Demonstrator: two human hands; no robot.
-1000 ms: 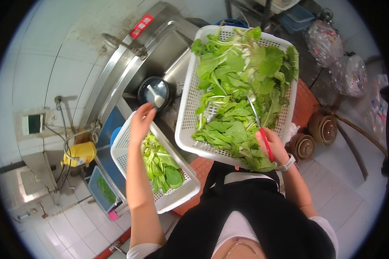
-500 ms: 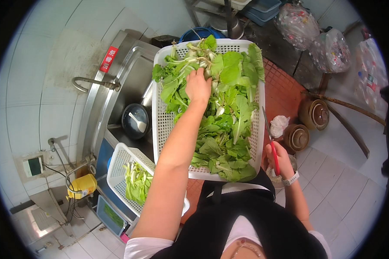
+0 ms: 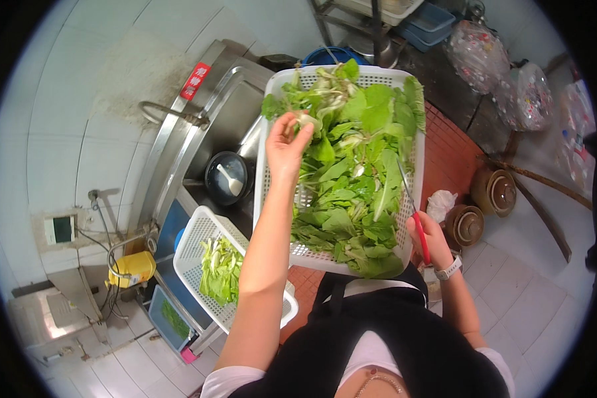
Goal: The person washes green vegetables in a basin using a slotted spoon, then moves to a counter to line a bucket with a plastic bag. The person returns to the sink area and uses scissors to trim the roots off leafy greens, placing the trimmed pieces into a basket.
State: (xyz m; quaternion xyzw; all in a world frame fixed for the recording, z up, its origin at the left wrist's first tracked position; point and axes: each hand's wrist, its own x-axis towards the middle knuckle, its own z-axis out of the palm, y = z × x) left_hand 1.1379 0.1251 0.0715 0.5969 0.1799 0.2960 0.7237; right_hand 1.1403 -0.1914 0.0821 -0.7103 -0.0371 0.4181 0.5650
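Observation:
A big white perforated basket (image 3: 261,199) is heaped with leafy greens (image 3: 355,179) that have pale stems and roots. Over its far left part, my left hand (image 3: 288,147) is closed with thumb and fingers around the pale root end of a leafy green (image 3: 306,121). Which leaves belong to that plant is hard to tell among the others. At the basket's right edge, my right hand (image 3: 431,242) grips red-handled scissors (image 3: 420,232), their blades pointing away from me over the rim.
A smaller white basket (image 3: 187,262) with trimmed greens (image 3: 220,270) stands at left. Behind it is a steel sink (image 3: 235,106) with a dark bowl (image 3: 213,189) and white spoon (image 3: 229,179). Brown lidded jars (image 3: 464,225) and filled plastic bags (image 3: 477,56) are at right.
My left hand has drawn back and left out of the pile, now pinching a pale root end. The right hand still has the scissors. The whole view has shifted slightly.

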